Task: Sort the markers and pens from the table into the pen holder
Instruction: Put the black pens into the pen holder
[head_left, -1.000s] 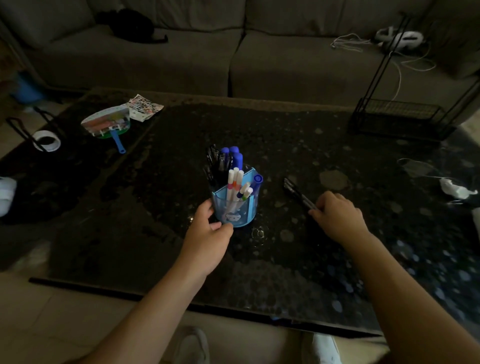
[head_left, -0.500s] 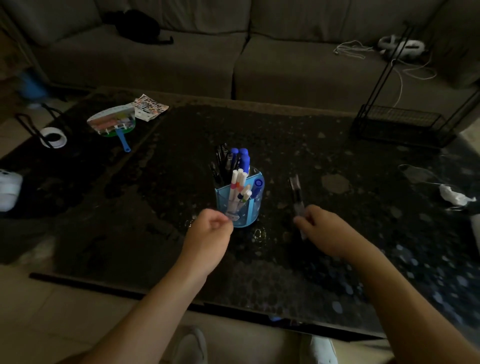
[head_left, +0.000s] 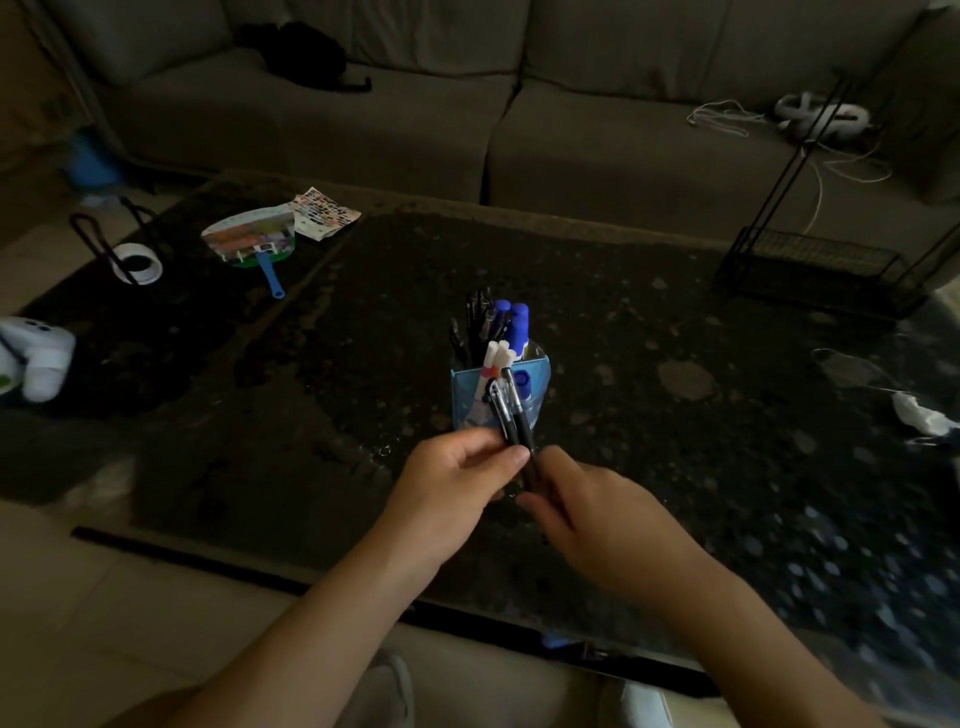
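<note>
A blue see-through pen holder stands mid-table, holding blue-capped markers, black pens and white markers. Just in front of it, two or three black pens point up toward the holder. My left hand pinches them near their middle with thumb and fingers. My right hand grips their lower ends from the right. Both hands meet above the table close to its front edge.
The dark speckled table carries a hand fan, a printed card, a tape roll, a black wire rack at back right and white crumpled items at right. A grey sofa runs behind.
My right hand lifted the black pens off the table and carried them left, in front of the holder. My left hand let go of the holder and closed on the pens.
</note>
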